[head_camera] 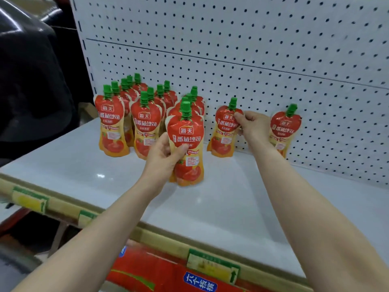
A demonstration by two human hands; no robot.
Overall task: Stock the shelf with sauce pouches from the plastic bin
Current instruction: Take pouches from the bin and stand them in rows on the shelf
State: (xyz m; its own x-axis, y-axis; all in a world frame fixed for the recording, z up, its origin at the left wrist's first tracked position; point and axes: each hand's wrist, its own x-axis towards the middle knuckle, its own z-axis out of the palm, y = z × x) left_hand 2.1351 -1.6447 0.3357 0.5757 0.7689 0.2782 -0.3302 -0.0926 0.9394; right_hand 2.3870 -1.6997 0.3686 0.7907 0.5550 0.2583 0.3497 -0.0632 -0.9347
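Note:
Red and orange tomato sauce pouches with green caps stand on a white shelf [63, 165]. My left hand [163, 157] grips one pouch [186, 144] by its left side, upright at the front of a row of pouches. My right hand [253, 125] pinches the upper right edge of another pouch [225, 129] that stands against the pegboard back. One more pouch [284, 129] leans on the pegboard further right. Several pouches [130, 106] stand in rows at the shelf's left. The plastic bin is not in view.
The white pegboard back panel [252, 49] rises behind the shelf. A beige price rail [164, 239] with yellow and green tags runs along the front edge. Red packaging [160, 270] lies below the shelf. A dark object [27, 81] is at the left.

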